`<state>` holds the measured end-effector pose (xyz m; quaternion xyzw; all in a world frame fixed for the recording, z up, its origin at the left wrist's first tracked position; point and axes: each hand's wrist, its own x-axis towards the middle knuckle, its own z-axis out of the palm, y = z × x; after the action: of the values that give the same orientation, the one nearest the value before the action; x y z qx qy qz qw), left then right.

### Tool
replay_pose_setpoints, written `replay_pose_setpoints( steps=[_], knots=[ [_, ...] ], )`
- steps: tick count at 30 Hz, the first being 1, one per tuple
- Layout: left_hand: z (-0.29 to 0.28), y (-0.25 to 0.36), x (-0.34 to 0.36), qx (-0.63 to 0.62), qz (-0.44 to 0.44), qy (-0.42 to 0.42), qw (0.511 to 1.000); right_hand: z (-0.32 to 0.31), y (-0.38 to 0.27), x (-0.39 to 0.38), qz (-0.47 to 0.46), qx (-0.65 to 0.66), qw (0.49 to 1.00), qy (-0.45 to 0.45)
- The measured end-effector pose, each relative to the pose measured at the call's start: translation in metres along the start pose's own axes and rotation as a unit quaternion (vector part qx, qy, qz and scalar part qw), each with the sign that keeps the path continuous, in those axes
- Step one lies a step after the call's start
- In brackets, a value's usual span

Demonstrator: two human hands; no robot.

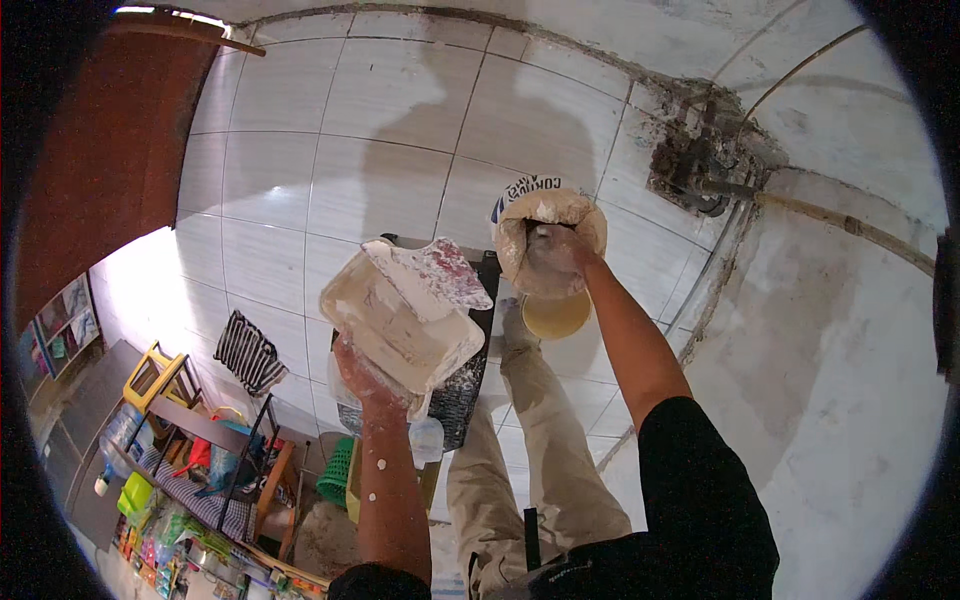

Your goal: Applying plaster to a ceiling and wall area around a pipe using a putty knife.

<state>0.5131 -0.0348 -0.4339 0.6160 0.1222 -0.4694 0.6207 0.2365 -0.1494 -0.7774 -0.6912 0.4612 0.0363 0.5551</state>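
Nearest to you, your left forearm comes up from the lower edge, spotted with pale flecks, and at its end your left hand (372, 385) grips the near left side of a shallow rectangular tray (395, 345). Your fingers there are clasped on the tray, but most of them are hidden by it, so I cannot tell whether they are spread or pressed together. The tray is off-white plastic with rounded corners and a raised rim; beige and whitish residue streaks its inside. It is in front of you, left of your legs, above a black textured stand (465, 405). Across its far part lies a flat plate (425, 285), white on its left and blotched pinkish red on its right, with an uneven edge. A small translucent container (427, 440) shows just below your left hand.

To the right, your right hand (562, 255) reaches into the mouth of a sack (514, 265). Your fingers are inside, so I cannot tell how they are held. The sack's beige mouth is folded outward and dusted with powder; dark printing shows on its white far side. A round yellow tub (557, 318) shows just below the sack, near your feet.

Farther left, a black-and-white striped cloth (248, 353) lies on the pale tiled floor (270, 180), near a yellow plastic stool (150, 378).
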Motion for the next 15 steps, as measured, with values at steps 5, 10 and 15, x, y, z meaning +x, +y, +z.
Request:
replay_pose_setpoints(
  steps=[5,10,15],
  knots=[
    [0.006,0.003,-0.018,0.008,-0.005,0.007,1.000,0.004,-0.030,-0.034,-0.169,0.256,0.948,0.085],
    [0.032,0.007,-0.049,0.051,-0.002,0.045,0.998,-0.065,-0.095,-0.090,0.100,0.574,0.810,0.065],
    [0.000,0.018,-0.061,-0.062,-0.034,-0.106,0.992,-0.103,-0.154,-0.145,0.043,0.667,0.738,0.096]
  ],
)
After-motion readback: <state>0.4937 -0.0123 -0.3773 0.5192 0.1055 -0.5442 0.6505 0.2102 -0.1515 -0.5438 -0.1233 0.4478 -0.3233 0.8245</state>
